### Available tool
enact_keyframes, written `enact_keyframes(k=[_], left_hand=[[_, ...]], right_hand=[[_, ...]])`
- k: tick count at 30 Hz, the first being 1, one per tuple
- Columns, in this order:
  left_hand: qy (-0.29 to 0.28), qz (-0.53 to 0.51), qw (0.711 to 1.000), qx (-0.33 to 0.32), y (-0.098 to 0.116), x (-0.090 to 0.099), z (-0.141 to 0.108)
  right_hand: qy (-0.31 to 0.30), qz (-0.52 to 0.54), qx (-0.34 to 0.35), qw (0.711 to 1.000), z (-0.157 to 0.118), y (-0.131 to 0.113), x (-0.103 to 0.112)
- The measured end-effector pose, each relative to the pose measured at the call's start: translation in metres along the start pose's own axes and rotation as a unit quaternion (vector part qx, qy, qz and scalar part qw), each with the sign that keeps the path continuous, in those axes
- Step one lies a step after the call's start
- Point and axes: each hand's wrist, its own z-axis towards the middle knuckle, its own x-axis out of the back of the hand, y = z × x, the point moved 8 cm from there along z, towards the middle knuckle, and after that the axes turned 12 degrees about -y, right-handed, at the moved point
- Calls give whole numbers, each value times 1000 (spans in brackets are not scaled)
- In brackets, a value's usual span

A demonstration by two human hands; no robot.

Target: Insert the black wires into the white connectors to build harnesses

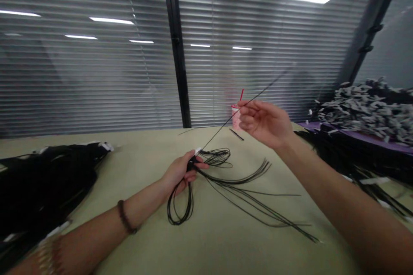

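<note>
Blinds [97, 73] fill the upper frame; centrally, the left hand [183, 169] curls round black wires [206, 175], likely light, springy, best held where gathered; the right hand [264, 122] fingertip-pinches one strand [220, 129].

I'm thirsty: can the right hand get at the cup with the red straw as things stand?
Probably yes: the right hand appears near the cup, with nothing visible blocking the way, though depth is hard to judge. It pinches a thin black strand, so it would likely need to let go first.
</note>
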Motion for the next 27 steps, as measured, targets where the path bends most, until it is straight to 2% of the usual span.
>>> enact_keyframes(k=[2,5,9,12,14,17,19,21,24,27], left_hand=[[8,2,1000,0,0,1,-1],[20,-8,1000,6,-1,3,-2],[11,-30,999,20,-2,2,-2],[-1,-40,999,22,-3,0,-2],[-5,-44,999,23,-4,-1,-2],[3,-46,999,26,-4,0,-2],[17,-45,998,33,-4,1,-3],[27,-43,998,41,-5,3,-3],[26,-36,998,46,-5,3,-3],[23,-25,998,45,-6,3,-2]], right_hand=[[47,-9,35,998,0,-5,15],[97,-11,57,994,0,-1,28],[120,-24,58,991,3,6,30],[138,-123,41,982,2,12,27],[147,-256,1,955,-1,23,18],[101,-455,-43,883,-5,50,-13],[24,-507,-51,860,-9,75,-41],[-26,-546,-56,835,-15,96,-62],[-29,-588,-60,806,-24,112,-72],[-18,-598,-75,798,-29,121,-69]])
